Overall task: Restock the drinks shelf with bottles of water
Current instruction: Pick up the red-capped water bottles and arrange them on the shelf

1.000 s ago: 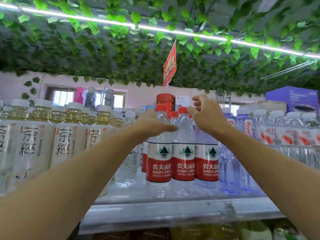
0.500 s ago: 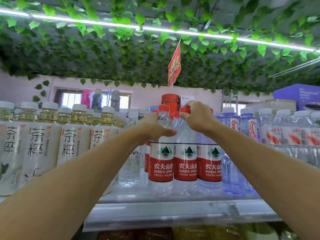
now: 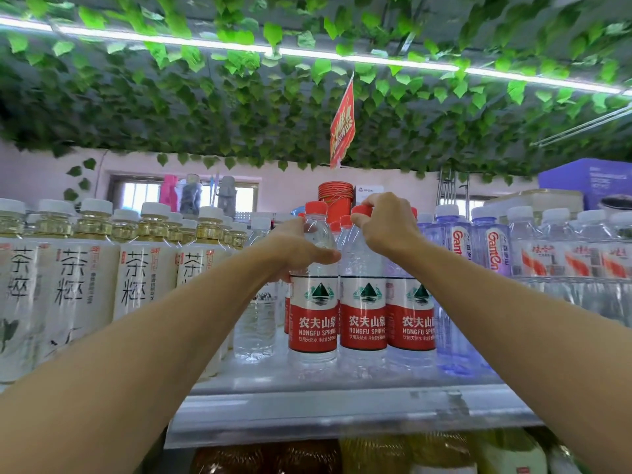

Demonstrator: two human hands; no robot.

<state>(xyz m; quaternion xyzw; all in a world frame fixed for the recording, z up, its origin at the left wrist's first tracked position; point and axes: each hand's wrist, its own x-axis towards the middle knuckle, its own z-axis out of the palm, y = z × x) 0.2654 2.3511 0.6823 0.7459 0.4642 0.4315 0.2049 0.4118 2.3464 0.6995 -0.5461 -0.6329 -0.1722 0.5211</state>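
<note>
**Operator:** Where do the water bottles stand, and what do my hands have?

**Guide:** Take the middle red-label bottle [image 3: 363,302] as your landmark. It stands upright at the front edge of the drinks shelf [image 3: 342,410]. Your right hand [image 3: 386,227] is curled over its red cap, gripping from above. Touching it on its left is the left red-label bottle [image 3: 313,302]; your left hand [image 3: 301,249] wraps that one's clear shoulder, thumb across the front. A third red-label bottle [image 3: 410,313] touches the landmark on its right.

**Operator:** How will they handle?

**Guide:** Judged full, so moderately heavy. The thin clear walls will likely flex under squeeze, and the smooth plastic may slip. Hold at the stiff cap and neck, or the ribbed shoulder, not the label band. Keep each upright; a nudge could topple its neighbours.

**Operator:** What changed?

**Guide:** One second ago your right hand was open above the cap; it has closed onto it. Your left hand has kept its place on the shoulder.

**Operator:** Surroundings?

**Guide:** Well left of the landmark stand tea bottles [image 3: 75,285]; just right, beyond the third bottle, purple-tinted bottles [image 3: 455,248]. Leaf garlands [image 3: 239,107] hang overhead.
</note>
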